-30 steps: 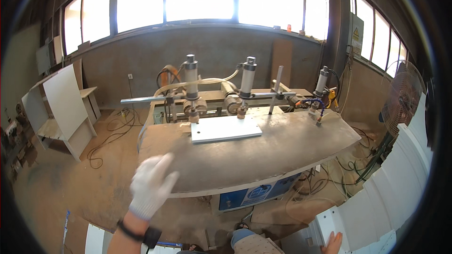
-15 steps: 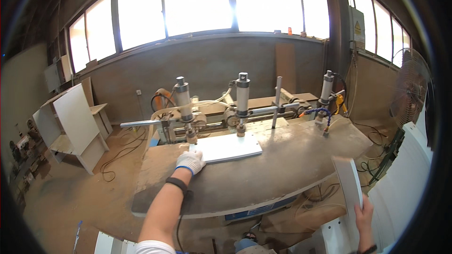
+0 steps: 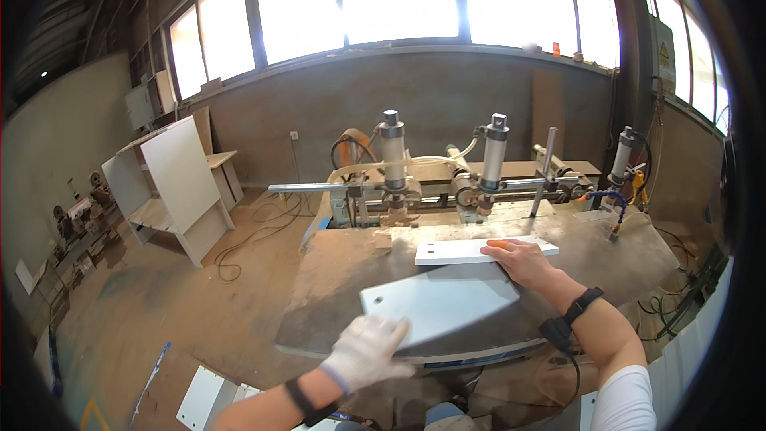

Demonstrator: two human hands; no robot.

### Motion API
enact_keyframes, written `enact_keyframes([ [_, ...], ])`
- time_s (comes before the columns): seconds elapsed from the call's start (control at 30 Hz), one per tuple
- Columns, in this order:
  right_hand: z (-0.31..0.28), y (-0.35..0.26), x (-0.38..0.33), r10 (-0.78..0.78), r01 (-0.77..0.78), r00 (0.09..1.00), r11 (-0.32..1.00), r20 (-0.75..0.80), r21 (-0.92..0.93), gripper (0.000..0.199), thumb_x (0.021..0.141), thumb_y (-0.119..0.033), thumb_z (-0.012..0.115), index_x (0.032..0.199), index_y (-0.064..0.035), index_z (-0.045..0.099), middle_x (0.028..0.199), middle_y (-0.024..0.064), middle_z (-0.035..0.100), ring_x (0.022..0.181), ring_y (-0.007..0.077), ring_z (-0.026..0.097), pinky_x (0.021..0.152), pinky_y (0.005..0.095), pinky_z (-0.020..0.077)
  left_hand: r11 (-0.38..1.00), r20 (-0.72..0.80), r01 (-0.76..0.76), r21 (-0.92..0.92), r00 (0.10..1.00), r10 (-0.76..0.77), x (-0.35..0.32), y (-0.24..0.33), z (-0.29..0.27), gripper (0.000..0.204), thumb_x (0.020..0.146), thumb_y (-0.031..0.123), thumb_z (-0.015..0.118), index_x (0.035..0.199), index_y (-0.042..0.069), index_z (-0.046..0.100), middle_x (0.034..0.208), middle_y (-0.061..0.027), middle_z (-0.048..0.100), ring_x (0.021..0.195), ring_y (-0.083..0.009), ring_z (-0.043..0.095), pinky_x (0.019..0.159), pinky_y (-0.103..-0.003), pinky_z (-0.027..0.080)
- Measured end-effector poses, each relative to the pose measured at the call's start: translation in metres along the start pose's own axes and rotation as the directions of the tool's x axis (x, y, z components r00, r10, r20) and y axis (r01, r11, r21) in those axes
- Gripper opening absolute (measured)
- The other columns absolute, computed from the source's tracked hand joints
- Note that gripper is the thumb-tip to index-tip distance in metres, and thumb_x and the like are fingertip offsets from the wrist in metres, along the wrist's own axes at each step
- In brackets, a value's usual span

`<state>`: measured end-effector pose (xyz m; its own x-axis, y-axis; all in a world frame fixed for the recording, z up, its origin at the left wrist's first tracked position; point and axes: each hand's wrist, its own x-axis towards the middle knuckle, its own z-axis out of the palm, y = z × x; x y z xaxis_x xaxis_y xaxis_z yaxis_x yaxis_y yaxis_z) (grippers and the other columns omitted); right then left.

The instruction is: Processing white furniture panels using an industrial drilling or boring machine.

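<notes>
A flat white board [image 3: 439, 303], with a dark hole near its left corner, lies slanted at the near side of the worktable. My left hand [image 3: 363, 351], in a pale knitted glove and smeared by motion, holds its near left edge, thumb side uppermost. Behind it a narrower white board [image 3: 455, 252] with holes at both ends rests close to the drilling machine's spindles. My bare right hand [image 3: 523, 262] grips this narrow board right of its middle, fingers bent over its top. Something orange shows at the fingertips.
Upright metal cylinders [image 3: 495, 152] and a rail stand along the back of the dark worktable [image 3: 327, 303]. A blue hose [image 3: 610, 195] curves at the right. White cabinet parts [image 3: 187, 183] stand on the floor at left, near loose cables [image 3: 231, 251]. More white panels [image 3: 203, 395] lie below.
The first board has come from under the spindles toward me, with my left hand. My right hand has brought the narrow board from the right onto the table. The view has turned left.
</notes>
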<state>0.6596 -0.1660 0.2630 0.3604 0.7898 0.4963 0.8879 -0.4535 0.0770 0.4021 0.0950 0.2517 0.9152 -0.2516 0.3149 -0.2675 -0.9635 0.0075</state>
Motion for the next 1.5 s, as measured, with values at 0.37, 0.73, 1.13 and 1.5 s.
enact_keyframes([
  [0.37, 0.089, 0.016, 0.062, 0.054, -0.119, 0.955, 0.971, 0.293, 0.209, 0.053, 0.079, -0.009, 0.073, 0.13, -0.0155, 0.059, 0.137, 0.018, 0.051, 0.129, 0.0337, 0.046, 0.11, 0.0395, 0.0374, 0.547, -0.35, 0.764, 0.341, 0.644, -0.68, -0.38, 0.019, 0.021, 0.038, 0.065, 0.005, 0.065, 0.103, 0.006, 0.063, 0.075, -0.0108, 0.053, 0.069, -0.0312, 0.054, 0.059, -0.044, 0.042],
  [0.73, 0.057, -0.013, 0.031, 0.257, -0.257, 0.934, 0.966, 0.25, -0.03, 0.069, 0.079, 0.0, 0.065, 0.143, -0.0126, 0.042, 0.149, 0.0145, 0.039, 0.138, 0.0335, 0.036, 0.114, 0.0399, 0.0289, 0.034, -0.129, 0.957, 0.287, 0.074, -0.989, -0.54, -0.053, 0.203, 0.033, 0.078, 0.005, 0.058, 0.11, 0.014, 0.064, 0.087, -0.0135, 0.059, 0.087, -0.0339, 0.057, 0.073, -0.048, 0.048],
  [1.13, -0.069, -0.083, -0.506, 0.936, -0.754, 0.194, 0.335, 0.295, -0.565, 0.128, 0.055, -0.055, 0.087, 0.148, -0.0011, 0.017, 0.142, 0.0293, 0.036, 0.134, 0.0437, 0.033, 0.107, 0.0498, 0.0348, 0.443, 0.129, 0.881, -0.166, 0.464, -0.876, -0.454, -0.091, 0.233, 0.044, 0.087, 0.012, 0.062, 0.128, 0.002, 0.055, 0.127, -0.0228, 0.055, 0.12, -0.0392, 0.05, 0.104, -0.045, 0.039],
  [1.5, -0.014, -0.194, -0.547, 0.743, -0.65, 0.655, 0.46, -0.138, -0.605, 0.059, 0.081, -0.016, 0.06, 0.138, -0.0086, 0.047, 0.112, 0.0266, 0.062, 0.1, 0.0441, 0.06, 0.085, 0.051, 0.0479, 0.994, -0.3, -0.009, -0.111, 0.953, -0.025, 0.055, -0.009, -0.004, 0.04, 0.079, 0.027, 0.068, 0.113, 0.007, 0.061, 0.106, -0.0137, 0.062, 0.103, -0.0328, 0.059, 0.086, -0.043, 0.049],
])
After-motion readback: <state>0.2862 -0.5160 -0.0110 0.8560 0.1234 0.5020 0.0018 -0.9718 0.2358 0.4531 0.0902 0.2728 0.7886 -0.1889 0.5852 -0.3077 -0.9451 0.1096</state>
